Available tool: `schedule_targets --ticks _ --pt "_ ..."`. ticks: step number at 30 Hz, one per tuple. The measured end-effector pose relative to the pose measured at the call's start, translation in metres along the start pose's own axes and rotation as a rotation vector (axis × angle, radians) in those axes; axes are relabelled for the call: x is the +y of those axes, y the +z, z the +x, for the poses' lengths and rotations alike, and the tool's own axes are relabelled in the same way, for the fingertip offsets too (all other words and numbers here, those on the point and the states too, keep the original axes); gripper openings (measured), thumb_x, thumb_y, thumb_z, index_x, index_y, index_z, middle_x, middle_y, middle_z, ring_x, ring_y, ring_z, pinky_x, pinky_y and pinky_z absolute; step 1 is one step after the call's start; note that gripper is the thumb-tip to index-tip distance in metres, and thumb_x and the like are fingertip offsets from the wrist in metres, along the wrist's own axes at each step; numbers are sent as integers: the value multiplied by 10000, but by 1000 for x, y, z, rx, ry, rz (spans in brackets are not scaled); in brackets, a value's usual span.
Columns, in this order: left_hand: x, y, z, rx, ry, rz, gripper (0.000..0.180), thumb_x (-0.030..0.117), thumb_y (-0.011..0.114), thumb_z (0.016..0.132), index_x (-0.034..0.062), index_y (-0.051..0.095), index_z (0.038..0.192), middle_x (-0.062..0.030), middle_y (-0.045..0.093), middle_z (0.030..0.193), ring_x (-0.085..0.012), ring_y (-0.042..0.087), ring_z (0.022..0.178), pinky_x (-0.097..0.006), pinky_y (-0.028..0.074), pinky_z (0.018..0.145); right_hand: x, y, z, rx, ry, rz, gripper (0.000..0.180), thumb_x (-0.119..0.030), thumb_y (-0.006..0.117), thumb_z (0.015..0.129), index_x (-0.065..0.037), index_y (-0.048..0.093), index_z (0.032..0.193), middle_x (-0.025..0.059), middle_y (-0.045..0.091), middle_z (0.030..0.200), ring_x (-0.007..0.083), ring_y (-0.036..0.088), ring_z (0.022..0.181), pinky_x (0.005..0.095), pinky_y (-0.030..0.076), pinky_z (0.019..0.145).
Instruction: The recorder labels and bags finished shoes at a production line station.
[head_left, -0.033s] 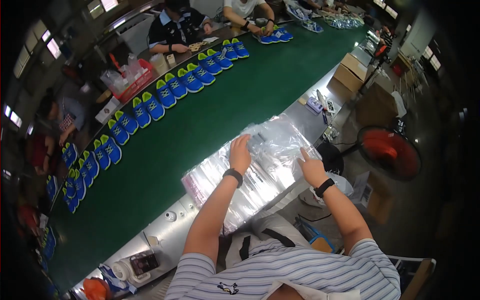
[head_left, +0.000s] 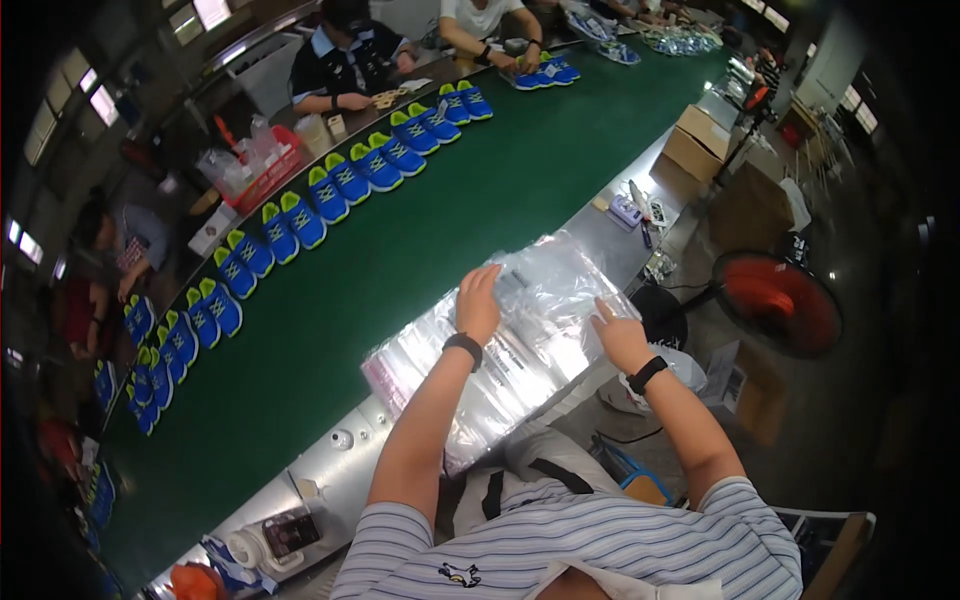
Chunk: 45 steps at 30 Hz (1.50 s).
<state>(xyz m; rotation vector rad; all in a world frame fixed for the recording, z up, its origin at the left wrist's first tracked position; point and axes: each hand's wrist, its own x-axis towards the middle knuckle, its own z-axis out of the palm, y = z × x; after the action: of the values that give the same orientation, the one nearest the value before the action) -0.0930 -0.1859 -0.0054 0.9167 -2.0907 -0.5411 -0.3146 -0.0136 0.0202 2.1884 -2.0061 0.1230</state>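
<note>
A stack of clear plastic bags [head_left: 510, 375] lies across the near edge of the green table and its metal border. My left hand [head_left: 479, 304] rests on the top of the stack, its fingers stretched out toward the far side. At the right part of the stack, my right hand [head_left: 622, 338] touches the loose clear film of the top bag [head_left: 555, 280]. Its index finger is stretched out, while the other fingers are partly hidden. Glare and creases blur the edges of the single bags.
Blue shoes with lime linings [head_left: 330, 194] form a long row along the far side of the green belt [head_left: 420, 235]. Co-workers sit beyond. An open carton [head_left: 692, 147], a red fan [head_left: 778, 303] and a phone [head_left: 290, 533] are nearby.
The film of the top bag lies a little flatter near its far corner. Both hands have barely shifted, and the whole view has moved slightly.
</note>
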Motion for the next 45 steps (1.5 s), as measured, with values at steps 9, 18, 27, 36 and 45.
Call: schedule_targets --ticks 9,18,27,36,45 --pt "-43 3 59 -617 128 47 117 193 600 728 80 631 742 -89 595 795 -289 534 849 -380 424 775 38 -28 8 -103 192 531 198 -204 575 756 -53 626 874 112 629 736 272 612 705 351 482 674" --pt "-58 61 92 -366 -437 -478 115 123 587 748 16 556 724 -49 557 715 -174 535 719 -299 425 716 94 -19 11 -265 557 1030 206 -193 630 714 -33 661 840 132 645 746 213 613 708 321 470 661" --pt "50 35 37 -258 -92 -234 247 157 515 825 16 563 1022 -141 553 1036 -274 504 990 -361 383 868 34 -40 -12 -297 207 1116 298 -174 619 760 -66 589 1036 91 633 899 210 614 804 321 476 717" --pt "96 -32 -92 -800 -571 -908 296 204 486 883 -13 570 1066 -50 579 1002 -121 505 941 -274 410 830 -29 -133 11 -468 11 1383 197 -108 580 833 -57 584 1024 16 619 879 87 548 802 241 443 719" --pt "106 -110 -132 -667 -685 -950 182 137 597 788 -10 591 896 -51 585 807 -89 521 763 -241 425 675 -61 -108 -7 -628 -72 1353 140 -70 557 829 -31 591 959 -2 571 789 67 483 661 209 392 594"
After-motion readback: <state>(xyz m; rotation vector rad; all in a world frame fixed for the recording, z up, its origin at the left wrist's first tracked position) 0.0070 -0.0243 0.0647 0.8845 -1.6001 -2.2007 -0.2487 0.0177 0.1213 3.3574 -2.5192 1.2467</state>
